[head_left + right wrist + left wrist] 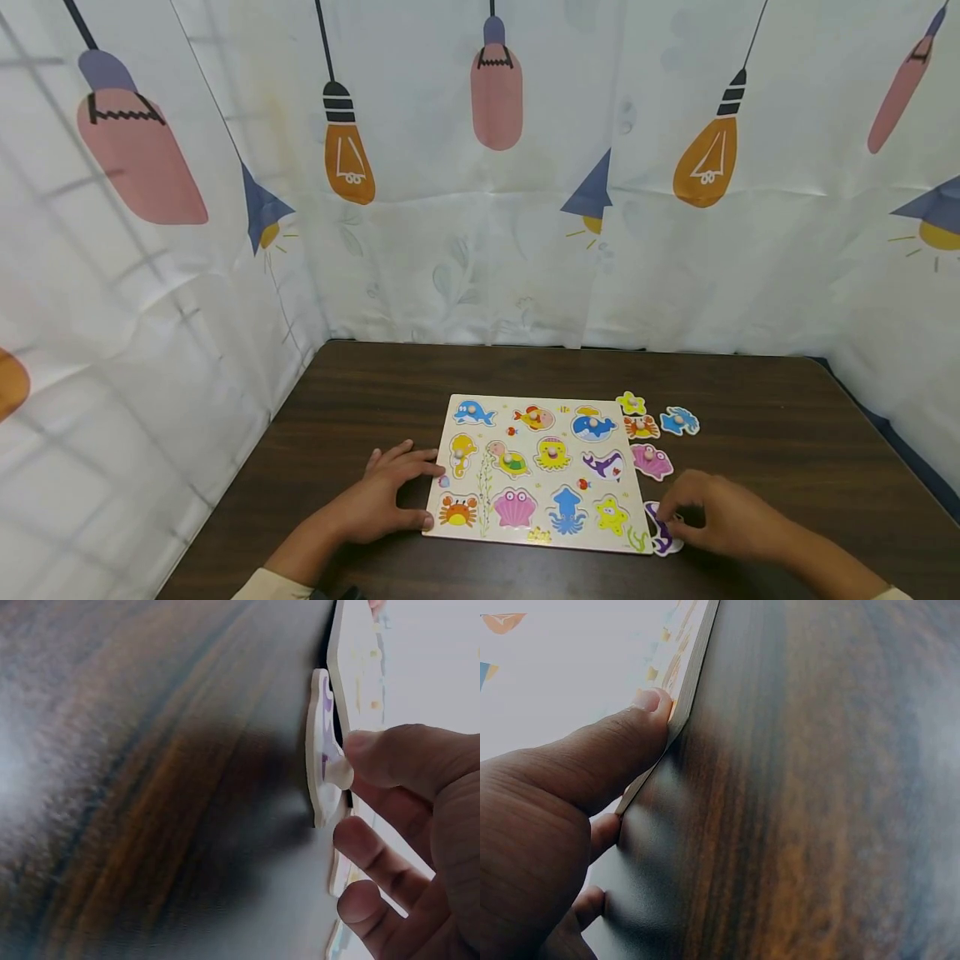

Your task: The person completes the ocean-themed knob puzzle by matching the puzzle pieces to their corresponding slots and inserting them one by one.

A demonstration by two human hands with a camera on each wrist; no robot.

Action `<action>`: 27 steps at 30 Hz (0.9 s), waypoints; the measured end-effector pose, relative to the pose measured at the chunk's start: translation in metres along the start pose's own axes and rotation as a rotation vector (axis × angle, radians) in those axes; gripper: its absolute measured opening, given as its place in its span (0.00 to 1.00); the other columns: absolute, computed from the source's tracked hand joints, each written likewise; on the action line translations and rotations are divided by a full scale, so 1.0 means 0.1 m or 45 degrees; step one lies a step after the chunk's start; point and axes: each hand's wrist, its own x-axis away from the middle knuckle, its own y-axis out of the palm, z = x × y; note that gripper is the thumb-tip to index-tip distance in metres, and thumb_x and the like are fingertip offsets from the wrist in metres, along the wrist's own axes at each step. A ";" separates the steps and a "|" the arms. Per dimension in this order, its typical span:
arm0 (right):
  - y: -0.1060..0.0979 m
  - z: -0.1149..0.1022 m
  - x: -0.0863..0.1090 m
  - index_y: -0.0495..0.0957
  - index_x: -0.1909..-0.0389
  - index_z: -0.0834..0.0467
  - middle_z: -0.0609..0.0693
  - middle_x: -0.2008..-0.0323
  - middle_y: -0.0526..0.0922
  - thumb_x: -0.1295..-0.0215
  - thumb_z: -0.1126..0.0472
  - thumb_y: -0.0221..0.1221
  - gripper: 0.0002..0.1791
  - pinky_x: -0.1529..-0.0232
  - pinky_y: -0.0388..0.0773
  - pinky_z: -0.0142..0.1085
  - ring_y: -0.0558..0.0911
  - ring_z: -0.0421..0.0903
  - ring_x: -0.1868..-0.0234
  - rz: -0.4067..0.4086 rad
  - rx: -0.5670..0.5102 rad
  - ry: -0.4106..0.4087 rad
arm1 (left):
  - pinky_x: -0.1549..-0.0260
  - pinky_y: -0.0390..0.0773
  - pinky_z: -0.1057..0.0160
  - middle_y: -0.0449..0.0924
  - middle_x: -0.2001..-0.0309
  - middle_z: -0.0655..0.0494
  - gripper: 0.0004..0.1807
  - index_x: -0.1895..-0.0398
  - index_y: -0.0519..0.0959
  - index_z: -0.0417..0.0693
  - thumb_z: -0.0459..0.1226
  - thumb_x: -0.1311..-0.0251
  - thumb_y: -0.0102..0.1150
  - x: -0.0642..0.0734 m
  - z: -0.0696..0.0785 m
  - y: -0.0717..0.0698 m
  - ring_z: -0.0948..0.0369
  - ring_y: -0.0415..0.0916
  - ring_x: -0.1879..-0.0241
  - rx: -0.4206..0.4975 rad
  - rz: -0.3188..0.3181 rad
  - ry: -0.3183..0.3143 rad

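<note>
A pale wooden peg-puzzle board (pixel 585 537) with colourful sea animals lies flat on the table. My left hand (pixel 390 492) rests at its near left corner; the left wrist view shows the thumb (pixel 641 716) against the board's edge, with the other fingertips by the side. Just beyond the board's right edge, my right hand (pixel 720 512) pinches the small round knob (pixel 340 772) of a purple-and-white whale puzzle piece (pixel 321 750) between thumb and index finger. The remaining fingers are loosely bent. Part of the knob is hidden by the fingertips.
Along the board's right side lie loose pieces: a yellow starfish (pixel 632 402), a red crab (pixel 642 427), a blue fish-like piece (pixel 679 421) and a pink shell (pixel 652 462). The dark wooden table (pixel 375 383) ends at a patterned curtain (pixel 420 275).
</note>
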 end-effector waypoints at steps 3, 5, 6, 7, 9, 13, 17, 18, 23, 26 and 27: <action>0.01 0.00 0.01 0.86 0.60 0.39 0.29 0.60 0.79 0.38 0.62 0.71 0.12 0.63 0.81 0.34 0.78 0.31 0.60 -0.007 -0.015 -0.001 | 0.34 0.32 0.25 0.67 0.27 0.57 0.33 0.36 0.78 0.66 0.56 0.46 0.75 0.00 -0.01 0.00 0.39 0.46 0.22 0.000 0.001 0.004; 0.02 0.00 0.03 0.86 0.60 0.39 0.29 0.60 0.79 0.39 0.64 0.71 0.14 0.64 0.81 0.34 0.78 0.30 0.60 -0.002 -0.002 -0.013 | 0.34 0.32 0.25 0.67 0.27 0.57 0.33 0.36 0.78 0.66 0.56 0.46 0.75 0.00 -0.01 0.00 0.39 0.46 0.22 0.002 0.002 0.006; 0.02 0.01 0.03 0.86 0.60 0.39 0.28 0.60 0.79 0.40 0.65 0.72 0.15 0.64 0.81 0.34 0.78 0.30 0.60 0.005 0.012 -0.023 | 0.34 0.32 0.25 0.67 0.27 0.57 0.33 0.36 0.78 0.66 0.56 0.46 0.75 -0.01 -0.02 0.01 0.39 0.46 0.22 0.002 0.002 0.007; 0.03 0.01 0.04 0.86 0.61 0.39 0.28 0.60 0.79 0.40 0.65 0.72 0.16 0.64 0.81 0.34 0.78 0.31 0.60 0.014 0.026 -0.032 | 0.34 0.32 0.25 0.67 0.27 0.58 0.33 0.36 0.78 0.66 0.56 0.46 0.75 0.00 -0.02 0.01 0.39 0.47 0.22 -0.002 0.001 0.006; 0.03 0.04 0.06 0.86 0.61 0.39 0.28 0.60 0.79 0.42 0.66 0.72 0.17 0.64 0.81 0.34 0.78 0.31 0.60 0.026 0.044 -0.046 | 0.34 0.32 0.25 0.68 0.27 0.58 0.33 0.36 0.78 0.66 0.56 0.46 0.75 0.00 -0.02 0.01 0.40 0.47 0.22 -0.006 0.003 0.006; 0.01 0.08 0.09 0.85 0.59 0.39 0.29 0.59 0.80 0.43 0.69 0.72 0.20 0.63 0.82 0.34 0.79 0.32 0.60 0.029 0.046 -0.045 | 0.34 0.32 0.25 0.67 0.27 0.59 0.33 0.36 0.78 0.67 0.57 0.46 0.75 0.01 -0.02 0.01 0.39 0.47 0.22 -0.006 0.006 0.008; -0.02 0.12 0.11 0.85 0.59 0.39 0.30 0.59 0.80 0.44 0.69 0.72 0.20 0.61 0.83 0.34 0.79 0.32 0.59 0.017 0.068 0.022 | 0.34 0.32 0.25 0.67 0.27 0.58 0.33 0.36 0.78 0.67 0.56 0.46 0.75 0.01 -0.02 0.00 0.39 0.47 0.23 -0.005 0.012 0.012; -0.02 0.12 0.11 0.85 0.60 0.39 0.29 0.59 0.80 0.44 0.68 0.73 0.20 0.61 0.83 0.34 0.79 0.32 0.59 0.024 0.083 0.040 | 0.34 0.32 0.25 0.68 0.27 0.58 0.33 0.36 0.78 0.67 0.56 0.46 0.75 0.01 -0.02 0.00 0.38 0.47 0.23 -0.004 0.012 0.012; -0.02 0.14 0.12 0.85 0.63 0.37 0.28 0.60 0.80 0.45 0.66 0.74 0.19 0.63 0.82 0.34 0.78 0.31 0.60 0.103 0.163 0.083 | 0.33 0.33 0.27 0.67 0.27 0.60 0.33 0.36 0.78 0.67 0.57 0.46 0.75 0.01 -0.03 0.01 0.41 0.47 0.22 -0.022 0.005 -0.004; -0.01 0.13 0.12 0.85 0.65 0.36 0.28 0.62 0.79 0.46 0.65 0.75 0.18 0.65 0.81 0.34 0.77 0.30 0.61 0.151 0.203 0.091 | 0.33 0.32 0.27 0.67 0.27 0.60 0.33 0.35 0.78 0.67 0.56 0.46 0.75 0.01 -0.03 0.02 0.41 0.46 0.22 -0.018 0.002 -0.005; -0.01 0.13 0.12 0.85 0.65 0.36 0.28 0.62 0.79 0.46 0.65 0.75 0.18 0.65 0.81 0.34 0.77 0.30 0.61 0.162 0.212 0.095 | 0.33 0.32 0.27 0.67 0.27 0.59 0.33 0.35 0.78 0.67 0.56 0.46 0.75 0.00 -0.03 0.02 0.41 0.47 0.22 -0.015 0.005 -0.001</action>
